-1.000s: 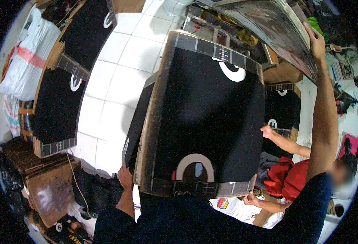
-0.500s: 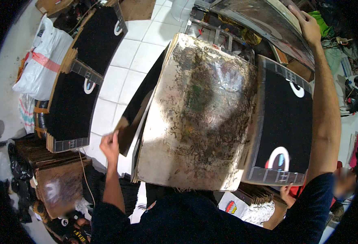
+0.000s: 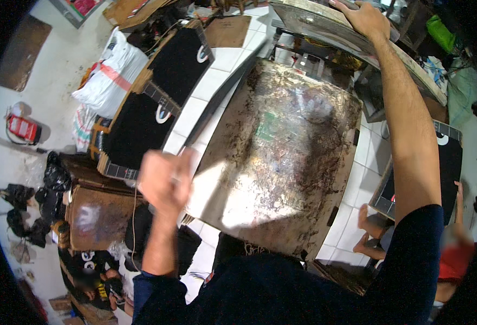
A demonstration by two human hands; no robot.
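Observation:
My right hand (image 3: 365, 20) is closed over the upper edge of a large, worn screen-printing frame (image 3: 330, 32), which stands tilted up at the far end. Below it lies a flat printing board (image 3: 281, 157), stained with old ink and lit by a bright patch, with no panel on it. My left hand (image 3: 167, 181) is smeared by motion beside the board's left edge, its fingers seemingly curled. Close to it, a dark thin panel (image 3: 216, 105) stands slanted along the board's left side. Whether my fingers touch that panel, I cannot tell.
Black printed panels (image 3: 135, 132) lie on a stack at the left, near a white sack (image 3: 111, 76) and a fire extinguisher (image 3: 24, 129). At the right, another person's hand (image 3: 459, 189) is at a black printed panel (image 3: 449, 162). Brown boards (image 3: 100, 219) are stacked lower left.
The black panel right of the board has moved further right, beside the other person. My left hand has shifted slightly right. My right hand keeps the frame raised, and the view has turned.

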